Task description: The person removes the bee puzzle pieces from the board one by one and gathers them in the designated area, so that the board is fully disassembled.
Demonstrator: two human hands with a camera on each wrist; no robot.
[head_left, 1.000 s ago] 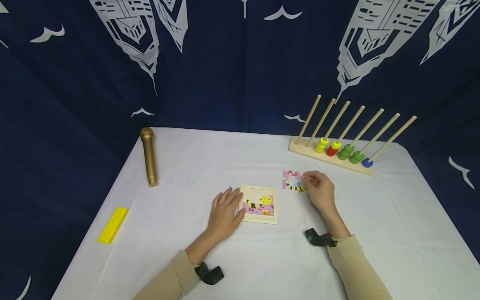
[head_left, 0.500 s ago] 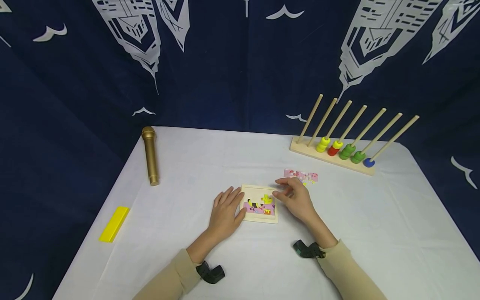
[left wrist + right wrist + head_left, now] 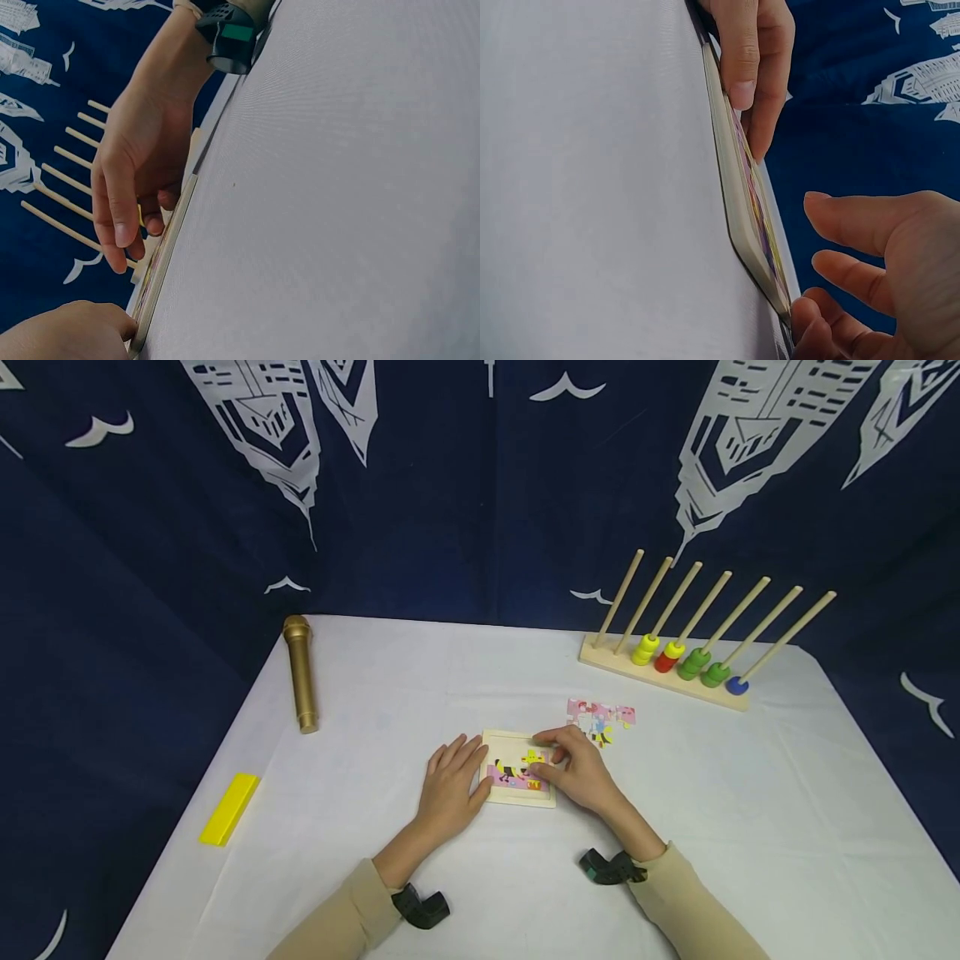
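A small wooden puzzle tray [image 3: 517, 802] holds printed pieces: a striped bee shape, a yellow animal and pink ground along its lower part. My left hand [image 3: 452, 789] lies flat with spread fingers on the tray's left edge, its thumb at the lower corner. Over the tray's right side is my right hand [image 3: 581, 768], thumb and index finger bent but apart. No piece shows between them in the right wrist view, where the right hand [image 3: 900, 277] is near the tray edge [image 3: 739, 225]. Loose pink puzzle pieces [image 3: 587, 710] lie beyond the right hand, partly hidden by it.
A wooden peg abacus [image 3: 660, 681] with coloured beads stands at the back right. On the left lie a gold microphone [image 3: 302, 681] and a yellow block [image 3: 229, 809]. A dark patterned cloth [image 3: 450, 510] hangs behind the white table [image 3: 480, 893].
My right hand has moved left from the loose pieces to the tray, then further over its right side. The loose pieces are now more exposed. My left hand stays in place.
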